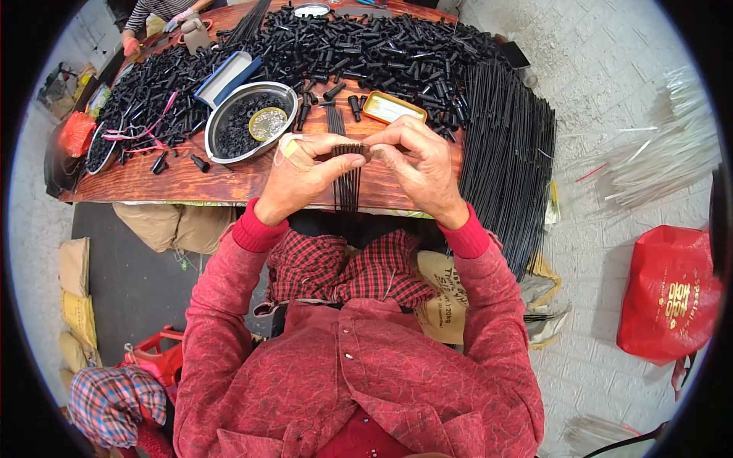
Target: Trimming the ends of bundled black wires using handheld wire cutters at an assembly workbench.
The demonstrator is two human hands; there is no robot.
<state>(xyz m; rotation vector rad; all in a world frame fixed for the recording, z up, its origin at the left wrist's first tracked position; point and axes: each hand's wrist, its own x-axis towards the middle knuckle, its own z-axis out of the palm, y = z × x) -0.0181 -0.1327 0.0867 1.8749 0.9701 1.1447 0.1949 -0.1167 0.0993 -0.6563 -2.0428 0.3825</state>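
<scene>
My left hand (294, 179), with a tan strip round a finger, grips several thin black rods (347, 187) near the table's front edge. The rods lie side by side like a comb, their ends lined up between thumb and fingers and their lengths hanging down. At the right end of that row my right hand (424, 172) is closed, thumb against fingers; anything tiny in its pinch is hidden. Just beyond and left stands a metal bowl (216, 146) of small black pieces, with a round yellow tin (285, 122) of tiny shiny parts inside it.
Black plastic tubes (382, 46) are heaped across the table (229, 183). An orange-rimmed tin (393, 108) and a blue-and-white tray (227, 79) lie among them. Long black rods (504, 153) hang over the right side. A red bag (664, 294) stands on the floor. Another person's striped sleeve (137, 19) shows far left.
</scene>
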